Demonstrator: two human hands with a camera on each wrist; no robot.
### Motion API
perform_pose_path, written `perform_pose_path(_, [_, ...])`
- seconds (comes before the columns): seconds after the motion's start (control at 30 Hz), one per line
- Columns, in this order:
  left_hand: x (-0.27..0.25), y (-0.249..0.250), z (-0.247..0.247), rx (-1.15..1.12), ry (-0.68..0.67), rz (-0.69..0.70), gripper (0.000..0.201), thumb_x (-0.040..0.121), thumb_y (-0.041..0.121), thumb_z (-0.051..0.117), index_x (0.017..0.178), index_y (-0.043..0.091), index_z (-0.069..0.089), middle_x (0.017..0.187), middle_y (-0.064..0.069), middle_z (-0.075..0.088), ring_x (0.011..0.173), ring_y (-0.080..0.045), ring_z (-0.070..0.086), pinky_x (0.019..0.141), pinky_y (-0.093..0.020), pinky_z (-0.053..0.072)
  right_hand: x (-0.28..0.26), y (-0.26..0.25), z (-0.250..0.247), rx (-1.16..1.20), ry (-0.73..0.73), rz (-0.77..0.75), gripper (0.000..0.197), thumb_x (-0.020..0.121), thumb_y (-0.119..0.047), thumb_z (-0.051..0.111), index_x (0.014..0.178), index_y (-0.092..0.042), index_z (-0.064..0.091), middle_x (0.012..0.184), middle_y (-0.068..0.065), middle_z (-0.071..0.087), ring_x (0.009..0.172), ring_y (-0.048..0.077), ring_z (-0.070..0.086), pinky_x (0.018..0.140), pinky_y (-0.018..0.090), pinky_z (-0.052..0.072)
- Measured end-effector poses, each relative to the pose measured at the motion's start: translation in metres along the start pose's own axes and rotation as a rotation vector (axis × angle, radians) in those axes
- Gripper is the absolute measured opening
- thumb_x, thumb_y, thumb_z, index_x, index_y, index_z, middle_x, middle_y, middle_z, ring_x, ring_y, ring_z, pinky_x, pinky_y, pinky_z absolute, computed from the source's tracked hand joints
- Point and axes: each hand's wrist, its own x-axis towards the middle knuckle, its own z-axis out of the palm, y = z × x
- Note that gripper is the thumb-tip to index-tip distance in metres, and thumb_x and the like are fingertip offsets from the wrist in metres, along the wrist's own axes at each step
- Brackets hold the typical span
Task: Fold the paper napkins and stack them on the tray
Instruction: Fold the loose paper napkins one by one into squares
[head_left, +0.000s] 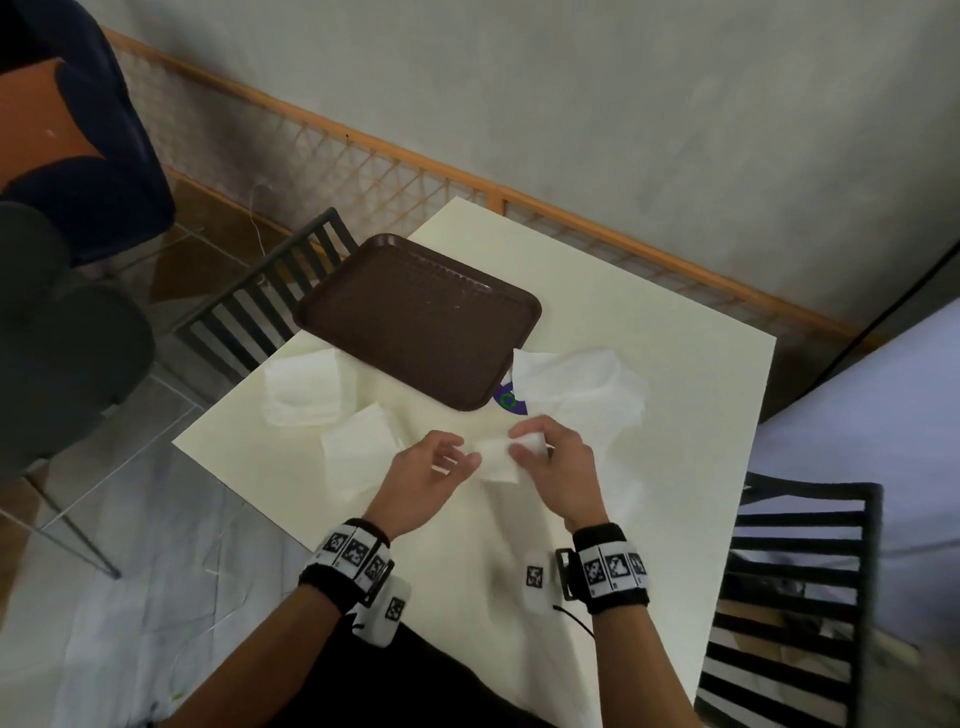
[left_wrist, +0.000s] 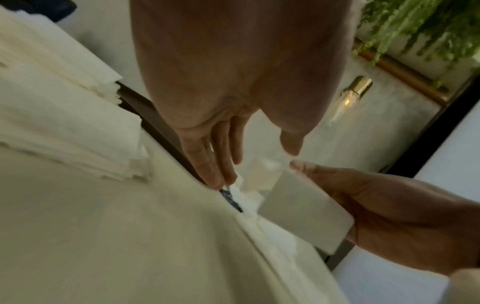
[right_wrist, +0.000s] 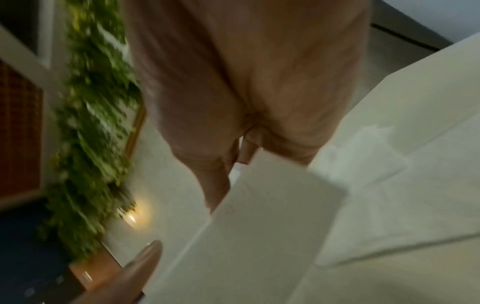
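A small folded white napkin is pinched between the thumb and fingers of my right hand, just above the cream table. The left wrist view shows the same napkin held by the right hand's fingers. My left hand hovers beside the napkin's left edge with fingers relaxed, gripping nothing. The brown tray lies bare at the table's far left corner. Loose napkins lie in a pile on the left, another pile on the right, and one flat napkin lies near my left hand.
A purple and green item peeks out between the tray and the right pile. Black slatted chairs stand at the table's far left and right. A wooden lattice rail runs behind.
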Motion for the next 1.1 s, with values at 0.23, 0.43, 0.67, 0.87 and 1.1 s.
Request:
perform_pose_path(0.23, [-0.001,0.046,-0.005,-0.381,-0.112,0.094,0.028,0.100,0.025,0.078,0.126,0.018,0.077,0.114,-0.002,0.083,0.109,-0.027,0.078,0.098,-0.046,0.062,-0.022,-0.051,-0.034,0.392,-0.104,-0.103,0.055,0.094,-0.008,0.086,0.137,-0.029,0.059,0.116,0.001,0.080,0.106,0.024,0.077,0.087,0.043,0.066])
perform_pose_path(0.43, [0.003,0.071,-0.009,-0.225,0.002,0.327,0.014,0.102,0.016,0.074,0.116,0.017,0.078,0.100,-0.002,0.081,0.093,-0.023,0.078,0.083,-0.044,0.064,-0.023,-0.048,-0.037,0.595,0.003,0.023,0.049,0.093,-0.005,0.085,0.136,-0.021,0.068,0.099,0.005,0.083,0.089,0.018,0.075,0.081,0.032,0.058])
perform_pose_path(0.67, [0.001,0.086,-0.024,-0.184,0.017,0.516,0.023,0.096,-0.010,0.071,0.113,0.001,0.081,0.113,-0.011,0.078,0.108,-0.034,0.074,0.091,-0.059,0.060,-0.019,-0.045,-0.043,0.848,0.110,-0.083,0.056,0.094,0.014,0.072,0.133,-0.025,0.066,0.092,0.022,0.077,0.087,0.028,0.066,0.088,0.032,0.056])
perform_pose_path(0.87, [-0.010,0.107,-0.019,-0.268,0.013,0.485,0.022,0.101,-0.007,0.066,0.110,0.010,0.077,0.101,-0.008,0.078,0.094,-0.029,0.074,0.087,-0.048,0.060,-0.023,-0.047,-0.052,0.960,0.097,-0.149,0.035,0.095,0.017,0.068,0.106,-0.014,0.077,0.106,0.009,0.080,0.100,0.025,0.072,0.092,0.043,0.056])
perform_pose_path(1.1, [-0.026,0.124,-0.003,-0.344,0.022,0.492,0.012,0.099,0.003,0.074,0.108,0.007,0.081,0.104,-0.003,0.081,0.096,-0.027,0.077,0.088,-0.042,0.063,-0.034,-0.040,-0.075,0.788,0.104,-0.150,0.026,0.086,0.005,0.073,0.088,-0.018,0.084,0.105,0.013,0.081,0.099,0.033,0.074,0.088,0.043,0.056])
